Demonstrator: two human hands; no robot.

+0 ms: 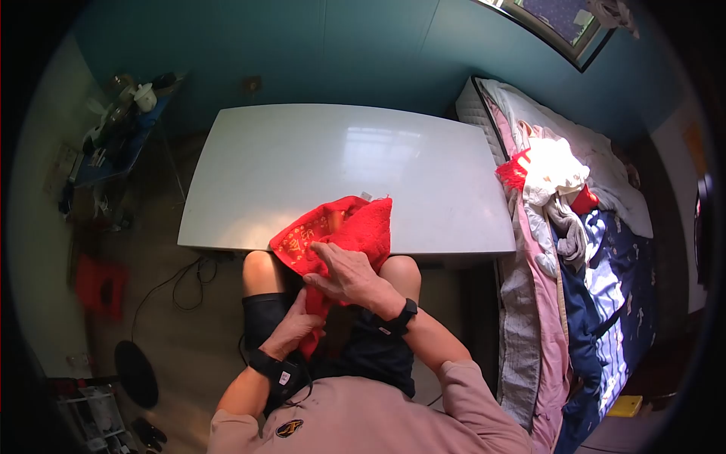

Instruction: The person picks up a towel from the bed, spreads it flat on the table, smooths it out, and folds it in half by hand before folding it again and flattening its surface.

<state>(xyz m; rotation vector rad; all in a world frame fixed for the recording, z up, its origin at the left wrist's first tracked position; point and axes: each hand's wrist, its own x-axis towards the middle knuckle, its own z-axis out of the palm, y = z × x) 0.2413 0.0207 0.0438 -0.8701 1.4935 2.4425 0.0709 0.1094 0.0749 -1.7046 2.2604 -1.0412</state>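
Note:
A red towel (363, 231) with gold printed figures lies bunched over the front edge of the white table (265, 159), and its lower end hangs between my knees. My left hand (296, 330) is closed round the hanging part, thumb pointing up. Higher up, my right hand (348, 274) reaches across the towel from the right, fingers bent over the cloth and thumb below them, with a fold apparently between. A small pale label (366, 197) shows at the towel's far edge. The fingertips of both hands are partly hidden by cloth.
On the right, a bed (529, 325) holds a heap of clothes (556, 178) and dark blue bedding. A blue side table (140, 140) with a white pot stands at left. A red stool (100, 286), a black cable (181, 284) and a round black disc (136, 374) are on the left floor.

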